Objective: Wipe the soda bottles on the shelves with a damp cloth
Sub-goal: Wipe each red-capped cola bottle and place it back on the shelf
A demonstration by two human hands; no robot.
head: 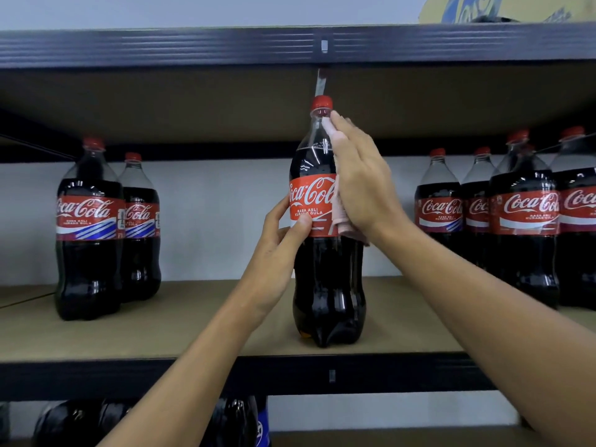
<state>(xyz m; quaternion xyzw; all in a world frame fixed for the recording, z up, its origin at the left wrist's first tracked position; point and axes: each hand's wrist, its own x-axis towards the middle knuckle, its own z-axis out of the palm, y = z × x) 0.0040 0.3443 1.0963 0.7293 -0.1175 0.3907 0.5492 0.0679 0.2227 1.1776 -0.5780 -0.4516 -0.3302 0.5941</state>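
Note:
A large cola bottle (pixel 325 279) with a red cap and red label stands upright near the front edge of the middle shelf (pixel 200 330). My left hand (pixel 279 240) grips it at the label, thumb across the front. My right hand (pixel 361 175) lies with straight fingers along the bottle's right shoulder, fingertips just below the cap. It presses a pale pink cloth (pixel 342 217) against the bottle. Only an edge of the cloth shows under the palm.
Two cola bottles (pixel 88 233) stand at the left of the shelf, several more (pixel 522 227) crowd the right. The upper shelf's underside (pixel 193 101) hangs close above the cap. More dark bottles (pixel 232 421) sit on the shelf below. A cardboard box (pixel 503 8) rests on top.

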